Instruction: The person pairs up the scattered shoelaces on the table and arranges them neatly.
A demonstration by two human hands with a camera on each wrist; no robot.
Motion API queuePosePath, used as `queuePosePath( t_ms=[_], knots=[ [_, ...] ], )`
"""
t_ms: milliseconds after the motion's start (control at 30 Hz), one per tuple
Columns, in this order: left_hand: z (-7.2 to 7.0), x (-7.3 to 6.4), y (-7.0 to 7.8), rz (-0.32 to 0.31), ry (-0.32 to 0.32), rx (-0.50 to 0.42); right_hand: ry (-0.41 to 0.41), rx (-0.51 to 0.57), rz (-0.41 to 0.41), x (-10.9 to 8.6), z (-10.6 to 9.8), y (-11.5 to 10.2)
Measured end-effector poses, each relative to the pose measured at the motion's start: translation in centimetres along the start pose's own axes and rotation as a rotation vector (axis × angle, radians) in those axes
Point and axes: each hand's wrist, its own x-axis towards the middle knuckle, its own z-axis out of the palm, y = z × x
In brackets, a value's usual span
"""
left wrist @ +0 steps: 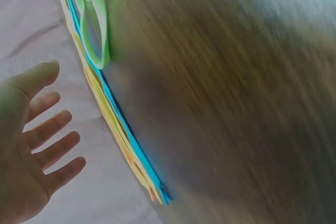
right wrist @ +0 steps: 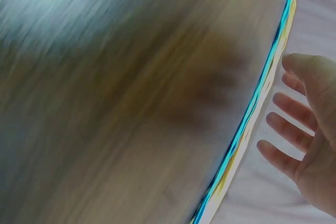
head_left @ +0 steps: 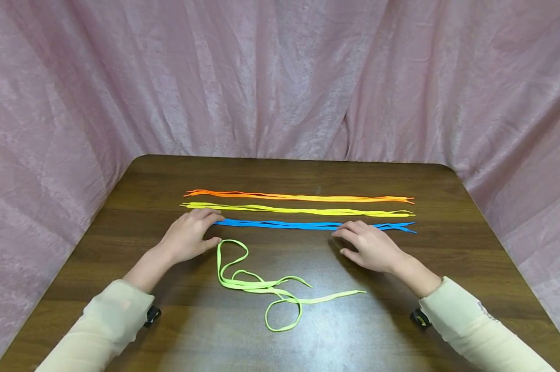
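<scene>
Three shoelaces lie folded lengthwise in near-parallel rows: an orange shoelace (head_left: 280, 196) farthest back, a yellow shoelace (head_left: 298, 210), then a blue shoelace (head_left: 284, 225) closest to me. Nearer still, a light green shoelace (head_left: 257, 284) spreads in loose loops. My left hand (head_left: 189, 235) is over the blue lace's left end, hiding it, with the thumb near the green loop. Over the blue lace's right part is my right hand (head_left: 370, 245). Both hands hold nothing, and their fingers look relaxed and spread in the wrist views. Whether they touch the laces I cannot tell.
Everything lies on a brown wood-grain table (head_left: 145, 181) with rounded far corners. Pink curtains (head_left: 280, 77) hang behind it and along both sides. A bright light reflection falls on the tabletop near the front middle.
</scene>
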Motion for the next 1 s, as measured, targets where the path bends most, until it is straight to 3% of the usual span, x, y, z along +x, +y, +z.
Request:
queuePosePath(
  t_ms=[400, 800, 1000],
  knots=[
    [0.7, -0.3, 4.1, 0.140, -0.040, -0.002, -0.064, 0.008, -0.126, 2.3, 1.6, -4.7],
    [2.0, -0.7, 6.8, 0.231, -0.067, -0.002, -0.074, 0.000, -0.195, 3.3, 3.0, -7.3],
    [2.4, -0.7, 7.8, 0.260, -0.094, 0.009, -0.028, -0.031, -0.244, 3.6, 3.5, -8.0]
  ],
)
